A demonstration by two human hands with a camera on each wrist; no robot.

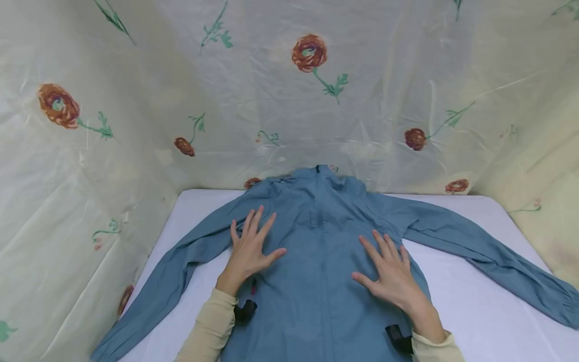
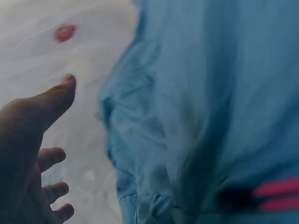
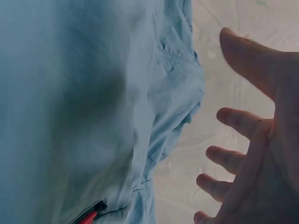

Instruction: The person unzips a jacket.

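Note:
A blue zip-up jacket (image 1: 305, 281) lies spread front-up, its collar at the far side and both sleeves stretched outward. Over its left half hovers my left hand (image 1: 251, 249), fingers spread and holding nothing. My right hand (image 1: 389, 274) is spread likewise above the right half, also with nothing in it. In the left wrist view the thumb and fingertips of the left hand (image 2: 28, 140) stand apart from the cloth. The right wrist view shows the right hand (image 3: 261, 135) apart from it too, with a red-and-black zip pull (image 3: 91, 214) on the jacket below.
Beneath the jacket is a white table (image 1: 452, 274). Floral curtains (image 1: 267, 85) hang behind it and at both sides. The left sleeve (image 1: 167, 274) angles toward the near left corner, and the right sleeve (image 1: 488, 251) reaches past the table's right edge. Black wrist cameras sit under both wrists.

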